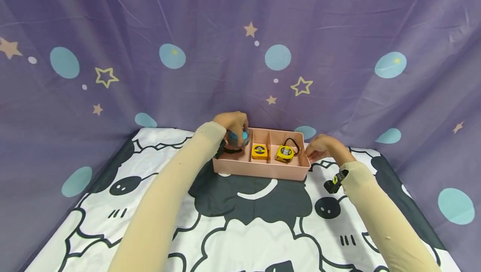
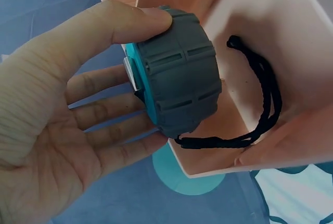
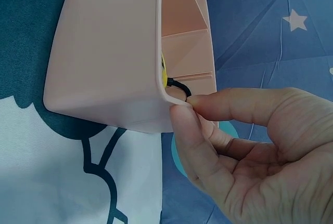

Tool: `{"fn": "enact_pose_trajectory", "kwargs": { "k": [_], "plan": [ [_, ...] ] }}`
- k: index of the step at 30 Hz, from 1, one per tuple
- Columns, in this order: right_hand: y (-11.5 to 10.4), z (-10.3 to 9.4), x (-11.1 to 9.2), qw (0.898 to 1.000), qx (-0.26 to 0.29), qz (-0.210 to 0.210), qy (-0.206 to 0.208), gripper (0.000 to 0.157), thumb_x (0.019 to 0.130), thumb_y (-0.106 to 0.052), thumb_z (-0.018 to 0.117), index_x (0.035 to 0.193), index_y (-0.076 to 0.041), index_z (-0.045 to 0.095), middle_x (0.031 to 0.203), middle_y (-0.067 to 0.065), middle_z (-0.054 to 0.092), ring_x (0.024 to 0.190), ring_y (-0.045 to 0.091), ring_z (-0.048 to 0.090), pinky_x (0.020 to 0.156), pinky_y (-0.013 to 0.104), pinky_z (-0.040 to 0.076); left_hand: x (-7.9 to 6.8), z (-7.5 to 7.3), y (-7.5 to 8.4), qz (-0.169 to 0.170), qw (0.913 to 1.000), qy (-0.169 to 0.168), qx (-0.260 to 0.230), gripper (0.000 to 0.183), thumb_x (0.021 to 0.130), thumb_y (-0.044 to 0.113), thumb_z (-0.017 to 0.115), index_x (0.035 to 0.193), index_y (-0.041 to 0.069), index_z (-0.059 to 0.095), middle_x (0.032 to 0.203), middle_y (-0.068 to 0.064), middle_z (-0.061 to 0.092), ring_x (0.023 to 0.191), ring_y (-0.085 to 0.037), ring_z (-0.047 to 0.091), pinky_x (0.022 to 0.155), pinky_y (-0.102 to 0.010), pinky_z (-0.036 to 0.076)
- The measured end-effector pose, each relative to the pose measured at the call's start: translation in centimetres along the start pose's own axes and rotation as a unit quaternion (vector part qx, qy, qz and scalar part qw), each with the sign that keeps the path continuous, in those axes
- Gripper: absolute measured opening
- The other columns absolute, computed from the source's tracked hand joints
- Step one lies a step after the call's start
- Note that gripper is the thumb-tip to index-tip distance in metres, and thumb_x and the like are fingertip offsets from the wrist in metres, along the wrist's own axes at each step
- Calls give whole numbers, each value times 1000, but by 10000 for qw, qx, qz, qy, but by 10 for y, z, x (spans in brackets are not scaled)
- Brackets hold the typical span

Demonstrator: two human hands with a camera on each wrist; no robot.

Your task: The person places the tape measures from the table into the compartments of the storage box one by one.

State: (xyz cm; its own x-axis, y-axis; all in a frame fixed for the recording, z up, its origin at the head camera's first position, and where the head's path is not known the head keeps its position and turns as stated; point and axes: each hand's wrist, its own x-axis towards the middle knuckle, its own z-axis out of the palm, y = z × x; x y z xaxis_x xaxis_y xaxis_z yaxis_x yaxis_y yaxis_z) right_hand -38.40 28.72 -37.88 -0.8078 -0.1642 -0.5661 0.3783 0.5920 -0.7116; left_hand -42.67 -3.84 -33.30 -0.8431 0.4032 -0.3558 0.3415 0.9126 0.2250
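My left hand (image 1: 233, 122) grips a round grey tape measure with a teal face (image 2: 182, 73) at the left compartment of a pink divided box (image 1: 259, 170). Its thumb lies on the grey casing and the fingers are on the teal side. A black strap (image 2: 268, 99) trails from the tape measure into the box. At the opposite end, my right hand (image 1: 324, 147) pinches the box's rim between thumb and finger. The middle compartment holds a small yellow tape measure (image 1: 259, 152). A rounder yellow tape measure (image 1: 284, 154) with a black strap lies in the right compartment.
The box stands near the back edge of a table covered by a black-and-white cartoon cloth (image 1: 255, 238). Directly behind hangs a purple curtain (image 1: 218, 84) with stars and blue ovals. Each wrist wears a dark strapped device, such as the right wrist camera (image 1: 334, 183).
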Motion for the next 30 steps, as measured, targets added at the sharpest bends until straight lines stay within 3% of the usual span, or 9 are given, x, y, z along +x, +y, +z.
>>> {"fn": "enact_pose_trajectory", "kwargs": {
  "k": [4,13,22,30],
  "plan": [
    [1,0,1,10000,12,-23,1,7,90,4,58,96,7,60,72,5,64,66,13,65,69,24,60,4,2,-2,-172,9998,-53,-57,55,68,25,94,119,17,71,125,-3,64,108,-22,62,75,-36,61],
    [3,1,1,9999,43,-94,-48,10,89,4,59,98,8,60,74,6,65,67,13,65,70,25,60,10,9,-2,-186,9996,-74,193,41,66,28,95,102,19,77,109,2,71,94,-16,65,73,-31,59],
    [4,1,1,9998,103,-133,-54,12,89,5,57,101,10,59,73,5,64,66,12,65,69,24,60,19,9,0,-374,9986,-310,227,31,66,28,93,79,16,68,82,2,61,80,-18,57,60,-27,44],
    [2,0,0,9999,58,-122,-73,16,90,5,59,104,12,61,73,5,65,65,12,66,69,25,60,26,6,-1,-724,9960,-451,255,43,65,36,94,90,14,66,88,1,58,80,-15,51,65,-27,45]
  ]
}}
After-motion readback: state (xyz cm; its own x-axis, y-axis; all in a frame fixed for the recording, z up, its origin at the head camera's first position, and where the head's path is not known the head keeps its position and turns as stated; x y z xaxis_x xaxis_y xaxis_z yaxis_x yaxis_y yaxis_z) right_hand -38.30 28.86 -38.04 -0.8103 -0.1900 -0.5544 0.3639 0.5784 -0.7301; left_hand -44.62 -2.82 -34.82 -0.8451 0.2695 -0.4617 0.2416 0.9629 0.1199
